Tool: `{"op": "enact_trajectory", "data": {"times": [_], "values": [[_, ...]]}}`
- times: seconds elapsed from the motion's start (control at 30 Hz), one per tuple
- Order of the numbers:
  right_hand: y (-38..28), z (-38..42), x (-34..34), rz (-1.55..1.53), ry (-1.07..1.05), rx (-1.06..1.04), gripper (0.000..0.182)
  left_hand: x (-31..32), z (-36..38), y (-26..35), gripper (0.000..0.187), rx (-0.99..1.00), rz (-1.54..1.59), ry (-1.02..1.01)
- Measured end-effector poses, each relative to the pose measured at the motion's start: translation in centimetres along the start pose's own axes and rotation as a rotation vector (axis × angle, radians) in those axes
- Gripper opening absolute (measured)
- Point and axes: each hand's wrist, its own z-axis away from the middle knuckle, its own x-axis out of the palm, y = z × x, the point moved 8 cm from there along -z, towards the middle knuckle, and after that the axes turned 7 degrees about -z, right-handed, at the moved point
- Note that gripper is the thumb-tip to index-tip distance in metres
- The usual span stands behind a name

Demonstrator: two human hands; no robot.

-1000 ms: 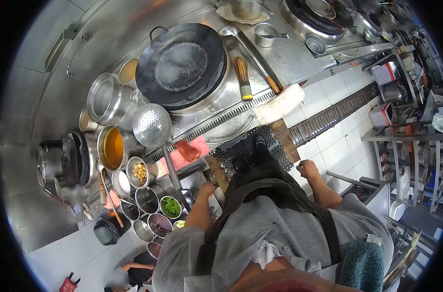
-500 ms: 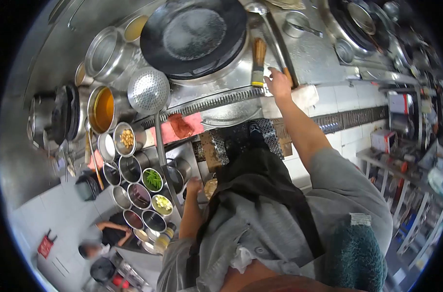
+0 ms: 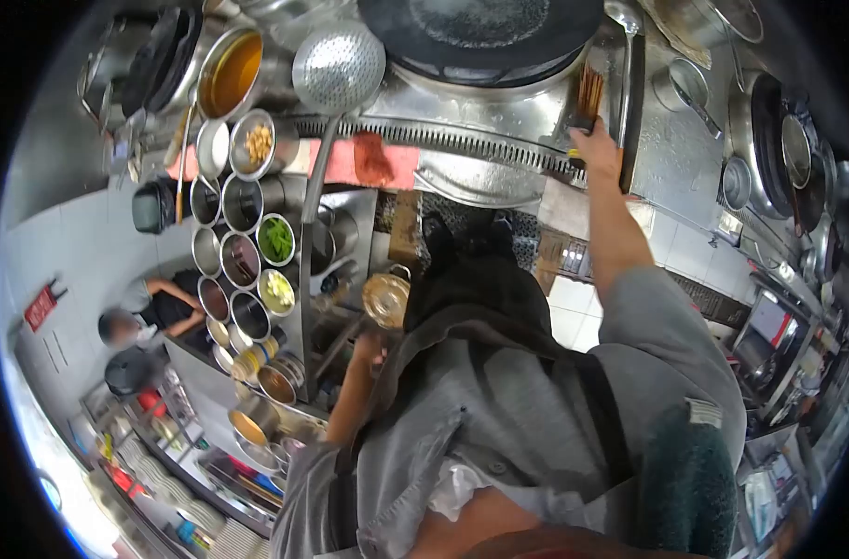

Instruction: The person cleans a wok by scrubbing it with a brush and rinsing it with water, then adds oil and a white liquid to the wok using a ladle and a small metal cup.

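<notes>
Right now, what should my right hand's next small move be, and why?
I'd probably secure your right hand around the brush before lifting: the hand is at it, just below the bristles, but I can't tell whether the grip is full, and the wok sits close by.

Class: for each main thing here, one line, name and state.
Wok: uncovered
Wok brush: handle in the right hand
Left hand: partly curled
Perforated skimmer: lying, bowl empty
Ladle: lying on the counter
Pot of orange liquid: uncovered
Green vegetables: cut, uncovered
Pink cloth: laid flat
</notes>
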Motion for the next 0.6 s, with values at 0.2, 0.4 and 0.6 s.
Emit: {"op": "enact_trajectory", "data": {"times": [0.2, 0.4, 0.6], "values": [[-2.1, 10.1, -6.7, 0.294, -0.149, -0.608, 0.075, -4.0, -5.0, 8.0, 0.035, 0.242, 0.493, 0.266], [-13.0, 18.5, -2.6, 0.512, -0.512, -0.856, 0.074, -5.4, -6.1, 12.0, 0.027, 0.243, 0.511, 0.241], [-16.2, 19.4, 1.4, 0.694, -0.711, -1.008, 0.071, -3.9, -5.1, 10.0, 0.032, 0.185, 0.58, 0.226]]}}
